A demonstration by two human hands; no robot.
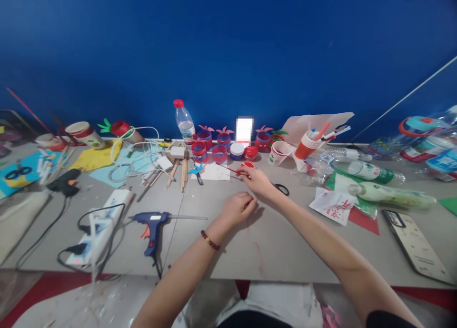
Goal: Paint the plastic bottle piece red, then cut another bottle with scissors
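My right hand [255, 180] pinches a thin brush [232, 170], which points left over a white paper [217, 172]. Just behind the fingers is a small red paint pot [248, 165]. My left hand [240, 208] rests on the grey table [274, 242], nearer to me, with its fingers curled; whether it holds anything is hidden. Behind the paper stand painted red and blue cups [219, 153] and a white-lidded jar [237, 151]. A decorated paper cup [280, 153] stands to the right, and black scissors [282, 190] lie behind my right wrist.
A blue glue gun [154, 225] and a white power strip [102, 228] with cables lie left. A red-capped bottle [184, 123] stands at the back. On the right are plastic bottles [374, 172], a cup of markers [307, 144] and a phone [416, 244].
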